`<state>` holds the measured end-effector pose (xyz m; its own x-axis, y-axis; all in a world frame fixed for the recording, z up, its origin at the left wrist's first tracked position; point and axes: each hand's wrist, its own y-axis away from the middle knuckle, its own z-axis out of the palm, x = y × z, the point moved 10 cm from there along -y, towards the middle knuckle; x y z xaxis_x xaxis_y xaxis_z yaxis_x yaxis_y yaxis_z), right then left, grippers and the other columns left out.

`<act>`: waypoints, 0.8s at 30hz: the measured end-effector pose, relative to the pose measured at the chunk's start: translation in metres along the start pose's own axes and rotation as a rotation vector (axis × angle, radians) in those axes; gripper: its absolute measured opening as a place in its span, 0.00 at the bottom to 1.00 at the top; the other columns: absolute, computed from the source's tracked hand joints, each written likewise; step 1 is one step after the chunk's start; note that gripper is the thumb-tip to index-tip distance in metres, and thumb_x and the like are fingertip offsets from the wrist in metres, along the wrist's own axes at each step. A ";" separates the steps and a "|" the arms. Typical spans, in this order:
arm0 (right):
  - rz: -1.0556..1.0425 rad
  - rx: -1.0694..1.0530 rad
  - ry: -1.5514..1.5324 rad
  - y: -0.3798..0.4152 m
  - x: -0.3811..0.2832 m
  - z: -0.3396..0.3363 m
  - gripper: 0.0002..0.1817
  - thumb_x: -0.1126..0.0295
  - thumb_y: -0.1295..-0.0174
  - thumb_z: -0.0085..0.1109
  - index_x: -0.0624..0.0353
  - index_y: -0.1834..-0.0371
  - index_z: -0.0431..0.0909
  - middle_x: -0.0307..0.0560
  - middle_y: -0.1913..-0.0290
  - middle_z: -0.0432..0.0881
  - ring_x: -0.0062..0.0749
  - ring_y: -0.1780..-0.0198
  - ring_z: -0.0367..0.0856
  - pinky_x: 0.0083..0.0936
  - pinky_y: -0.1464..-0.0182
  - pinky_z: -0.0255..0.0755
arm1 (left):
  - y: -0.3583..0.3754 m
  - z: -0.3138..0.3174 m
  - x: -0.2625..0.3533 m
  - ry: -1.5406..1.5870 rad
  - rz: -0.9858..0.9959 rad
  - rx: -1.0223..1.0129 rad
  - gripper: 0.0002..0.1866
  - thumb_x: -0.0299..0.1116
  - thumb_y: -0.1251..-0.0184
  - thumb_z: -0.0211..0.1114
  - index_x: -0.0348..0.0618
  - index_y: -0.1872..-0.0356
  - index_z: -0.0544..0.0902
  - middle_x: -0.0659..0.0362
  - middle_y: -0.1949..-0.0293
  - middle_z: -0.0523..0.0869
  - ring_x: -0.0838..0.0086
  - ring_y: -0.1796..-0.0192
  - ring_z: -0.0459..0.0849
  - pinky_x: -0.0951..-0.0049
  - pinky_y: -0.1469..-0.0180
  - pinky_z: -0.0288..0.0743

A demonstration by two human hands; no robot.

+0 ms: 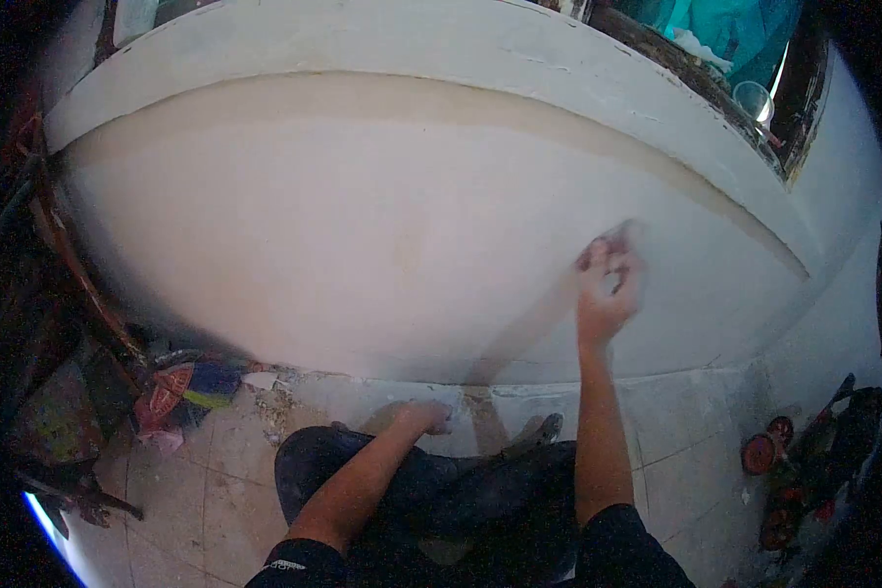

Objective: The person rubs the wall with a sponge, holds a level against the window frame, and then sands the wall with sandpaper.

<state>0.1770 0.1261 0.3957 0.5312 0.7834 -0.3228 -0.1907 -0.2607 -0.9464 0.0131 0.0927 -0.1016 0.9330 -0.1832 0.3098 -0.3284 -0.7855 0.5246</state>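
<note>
My right hand [610, 289] is raised against the pale plastered wall [363, 216], right of its middle. Its fingers are curled around a small flat brownish piece [619, 235], smeared by motion and too blurred to name for certain. The piece is at the wall's surface. Low in front of me, my left hand [425, 418] is closed by my knee, near the foot of the wall. Whether anything is inside its fingers I cannot make out.
A ledge [382, 49] juts out above the wall panel. On the sill at upper right are teal netting [745, 34] and a clear cup [753, 101]. Crumpled wrappers [164, 397] and debris lie on the tiled floor [171, 495] at left. A dark object with reddish wheels [759, 454] is at right.
</note>
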 end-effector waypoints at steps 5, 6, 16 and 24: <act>0.151 0.111 -0.001 -0.042 0.005 0.007 0.07 0.69 0.31 0.68 0.62 0.61 0.82 0.51 0.61 0.86 0.34 0.63 0.85 0.34 0.56 0.80 | 0.008 -0.002 -0.009 0.059 -0.056 -0.048 0.31 0.57 0.30 0.65 0.49 0.33 0.79 0.52 0.32 0.81 0.52 0.31 0.78 0.47 0.31 0.74; 0.164 0.024 0.021 -0.036 0.006 0.024 0.08 0.68 0.30 0.67 0.61 0.59 0.83 0.51 0.61 0.86 0.34 0.64 0.85 0.34 0.57 0.80 | 0.004 0.002 -0.013 0.058 -0.037 -0.079 0.31 0.57 0.29 0.64 0.50 0.33 0.79 0.52 0.32 0.80 0.52 0.30 0.77 0.47 0.31 0.73; 0.354 0.007 -0.026 0.021 0.081 -0.014 0.14 0.65 0.31 0.70 0.65 0.56 0.82 0.47 0.60 0.88 0.32 0.57 0.87 0.35 0.53 0.82 | 0.057 -0.036 -0.027 0.395 -0.123 -0.026 0.29 0.57 0.28 0.62 0.52 0.34 0.80 0.52 0.32 0.80 0.53 0.31 0.78 0.50 0.30 0.72; 0.153 -0.163 -0.015 -0.013 -0.015 0.052 0.12 0.60 0.32 0.70 0.57 0.58 0.84 0.48 0.62 0.87 0.35 0.58 0.87 0.35 0.54 0.79 | 0.039 -0.032 -0.021 0.097 -0.084 0.040 0.29 0.56 0.28 0.63 0.52 0.34 0.79 0.52 0.33 0.81 0.52 0.33 0.79 0.49 0.32 0.74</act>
<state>0.1286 0.1468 0.4139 0.4940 0.7355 -0.4637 -0.1315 -0.4640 -0.8760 -0.0244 0.0844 -0.0626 0.9377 -0.0588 0.3423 -0.2415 -0.8187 0.5210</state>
